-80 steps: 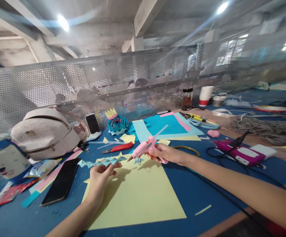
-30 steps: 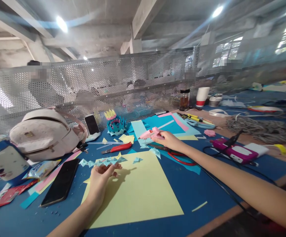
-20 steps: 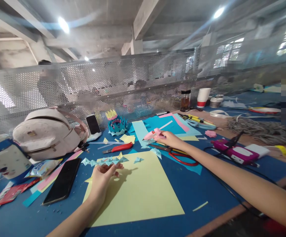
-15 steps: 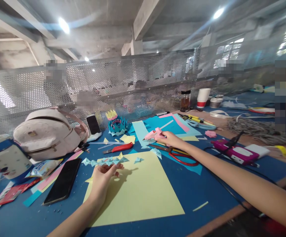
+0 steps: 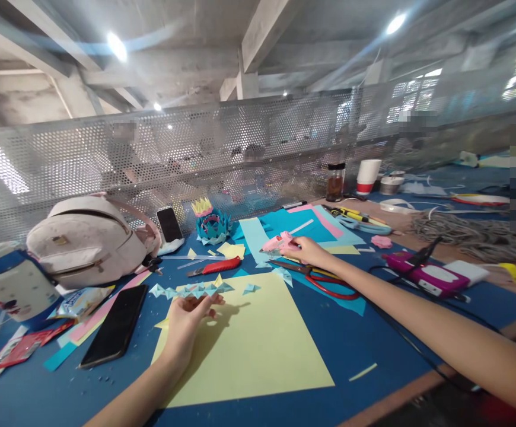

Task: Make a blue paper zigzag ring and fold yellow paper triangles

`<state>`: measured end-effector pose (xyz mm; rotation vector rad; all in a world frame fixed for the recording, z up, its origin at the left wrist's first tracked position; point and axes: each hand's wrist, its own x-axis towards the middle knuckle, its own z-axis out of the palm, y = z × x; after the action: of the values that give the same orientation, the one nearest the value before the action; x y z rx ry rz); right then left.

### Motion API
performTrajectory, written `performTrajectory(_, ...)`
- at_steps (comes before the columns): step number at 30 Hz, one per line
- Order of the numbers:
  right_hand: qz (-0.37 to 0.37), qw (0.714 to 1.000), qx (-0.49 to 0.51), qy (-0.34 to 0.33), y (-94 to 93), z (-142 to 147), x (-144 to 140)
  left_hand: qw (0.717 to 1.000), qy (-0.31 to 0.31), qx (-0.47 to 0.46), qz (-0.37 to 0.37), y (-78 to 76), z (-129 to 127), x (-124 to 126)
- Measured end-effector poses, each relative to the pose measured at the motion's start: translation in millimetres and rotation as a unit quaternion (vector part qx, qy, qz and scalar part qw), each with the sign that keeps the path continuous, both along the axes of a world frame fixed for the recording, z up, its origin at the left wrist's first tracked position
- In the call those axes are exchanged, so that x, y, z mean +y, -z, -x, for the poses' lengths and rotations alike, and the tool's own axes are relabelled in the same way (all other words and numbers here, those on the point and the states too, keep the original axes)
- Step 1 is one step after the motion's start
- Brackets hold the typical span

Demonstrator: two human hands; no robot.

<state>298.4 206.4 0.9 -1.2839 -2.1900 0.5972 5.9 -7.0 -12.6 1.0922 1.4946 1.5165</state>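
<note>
Folded blue-and-yellow paper zigzag strip [image 5: 191, 290] lies across the far edge of one large yellow paper sheet [image 5: 244, 350], pinched between the curled fingertips [image 5: 204, 301] of the left hand [image 5: 187, 323]. Farther back, the right hand [image 5: 305, 252] closes around one pink hot glue gun [image 5: 276, 242], resting on blue paper just beyond one pair of red-handled scissors [image 5: 324, 281].

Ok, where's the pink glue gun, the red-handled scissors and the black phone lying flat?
pink glue gun [image 5: 276, 242], head view, on its body.
red-handled scissors [image 5: 329, 293], head view, on a handle loop.
black phone lying flat [image 5: 114, 325], head view, middle of its screen.
</note>
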Motion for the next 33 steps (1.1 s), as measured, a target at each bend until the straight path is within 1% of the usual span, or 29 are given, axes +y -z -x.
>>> performTrajectory(4,-0.006,0.999,-0.042,-0.005,-9.0,-0.4,-8.8,1.0,-0.001,-0.003,0.003,-0.3,-0.2,1.3)
performTrajectory(7,-0.02,0.997,-0.075,-0.005,-21.9,-5.0,-15.2,1.0,0.001,-0.008,0.007,-1.7,-0.6,0.8)
performTrajectory(9,-0.044,0.994,-0.099,0.017,-34.1,-12.5,-18.9,1.0,0.0,-0.01,0.01,-3.0,-1.0,-0.3)
performTrajectory(11,-0.075,0.988,-0.124,0.054,-48.4,-21.8,-25.9,1.0,-0.001,-0.017,0.011,-4.5,-1.5,-1.3)
performTrajectory(14,-0.102,0.975,-0.174,0.097,-70.1,-29.5,-49.5,0.999,0.008,-0.031,0.007,-6.7,-2.2,-1.6)
performTrajectory(15,-0.113,0.963,-0.219,0.105,-76.0,-27.8,-60.4,0.999,0.011,-0.033,0.006,-7.3,-2.4,-1.5)
performTrajectory(16,-0.116,0.96,-0.242,0.082,-80.3,-23.1,-71.8,0.999,0.013,-0.033,0.006,-8.0,-2.6,-1.4)
performTrajectory(17,-0.109,0.965,-0.236,0.035,-82.7,-15.5,-82.6,0.999,0.014,-0.034,0.007,-8.5,-2.8,-1.4)
performTrajectory(18,-0.092,0.972,-0.212,-0.037,-82.7,-5.4,-91.5,0.999,0.013,-0.034,0.008,-9.0,-3.0,-1.5)
performTrajectory(19,-0.069,0.974,-0.182,-0.114,-80.0,6.7,-97.8,0.999,0.011,-0.036,0.01,-9.4,-3.2,-1.6)
performTrajectory(20,-0.054,0.972,-0.154,-0.171,-74.8,19.9,-100.7,0.999,0.01,-0.038,0.011,-9.9,-3.5,-1.8)
performTrajectory(21,-0.046,0.969,-0.129,-0.205,-67.5,33.3,-100.3,0.999,0.009,-0.038,0.011,-10.4,-3.8,-2.1)
performTrajectory(22,-0.034,0.969,-0.1,-0.225,-58.7,45.9,-97.0,0.999,0.009,-0.038,0.01,-11.1,-4.2,-2.4)
performTrajectory(23,-0.013,0.969,-0.071,-0.234,-49.3,57.1,-91.5,0.999,0.007,-0.037,0.01,-11.9,-4.7,-2.8)
performTrajectory(25,0.004,0.97,-0.058,-0.236,-31.9,73.9,-78.1,0.999,0.003,-0.035,0.01,-14.1,-5.8,-3.4)
performTrajectory(27,0.016,0.97,-0.046,-0.236,-19.3,82.6,-67.5,0.999,0.005,-0.032,0.01,-16.2,-6.9,-3.9)
performTrajectory(30,0.028,0.971,-0.023,-0.236,-10.1,83.6,-62.8,1.0,0.012,-0.027,0.011,-16.9,-7.6,-3.4)
performTrajectory(33,0.046,0.966,0.002,-0.255,-7.2,79.0,-66.9,1.0,0.012,-0.026,0.011,-13.0,-6.2,-1.5)
